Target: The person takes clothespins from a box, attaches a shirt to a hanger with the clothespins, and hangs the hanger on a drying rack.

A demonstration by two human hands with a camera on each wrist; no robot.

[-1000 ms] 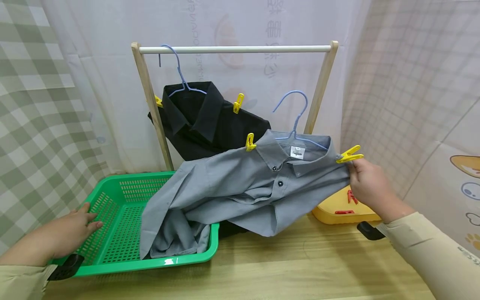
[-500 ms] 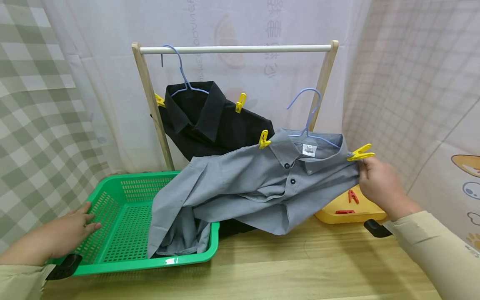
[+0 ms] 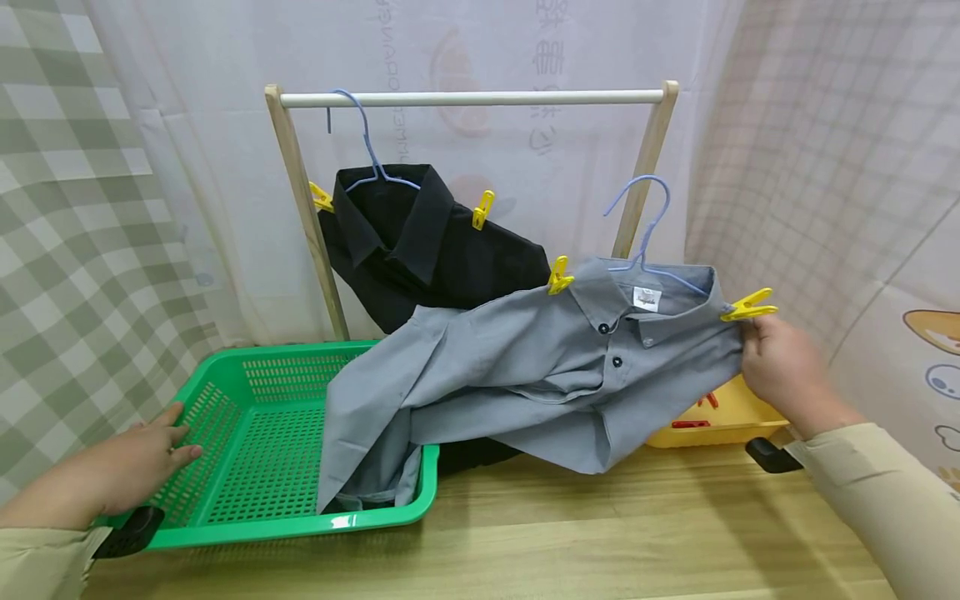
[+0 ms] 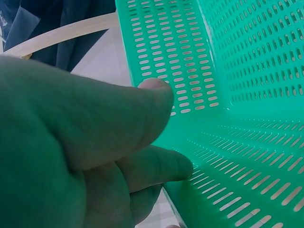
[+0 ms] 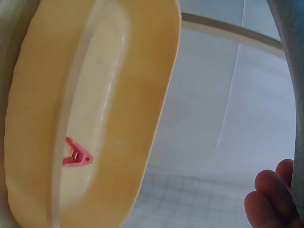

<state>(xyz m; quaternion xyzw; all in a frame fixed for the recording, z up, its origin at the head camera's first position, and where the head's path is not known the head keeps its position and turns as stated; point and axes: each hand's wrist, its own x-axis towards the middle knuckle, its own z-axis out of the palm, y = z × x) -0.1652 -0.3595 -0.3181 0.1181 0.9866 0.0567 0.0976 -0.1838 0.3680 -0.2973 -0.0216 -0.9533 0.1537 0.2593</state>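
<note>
My right hand (image 3: pixel 783 367) pinches the grey shirt (image 3: pixel 547 358) at its right shoulder, below a yellow clothespin (image 3: pixel 748 305). A blue hanger (image 3: pixel 647 225) sits inside the shirt's collar, its hook up and off the rail. Another yellow clothespin (image 3: pixel 559 276) grips the other shoulder. The shirt's lower left part hangs into the green basket (image 3: pixel 262 529). My left hand (image 3: pixel 135 467) rests at the basket's left rim with fingers loosely extended; in the left wrist view its thumb (image 4: pixel 128 114) lies near the perforated wall. The right wrist view catches fingertips (image 5: pixel 266 199) beside the shirt's edge.
Behind, a rack (image 3: pixel 472 99) with wooden legs carries a black shirt (image 3: pixel 450 250) on a blue hanger (image 3: pixel 367 137), with yellow clothespins on its shoulders. A yellow tray (image 3: pixel 727 429) with red clothespins (image 3: pixel 690 424) stands at right, partly covered by the grey shirt. Checked cloth hangs at left.
My right hand has moved rightward, drawing the grey shirt and its hanger along and further out of the basket. The shirt now covers more of the yellow tray. My left hand stays at the basket rim.
</note>
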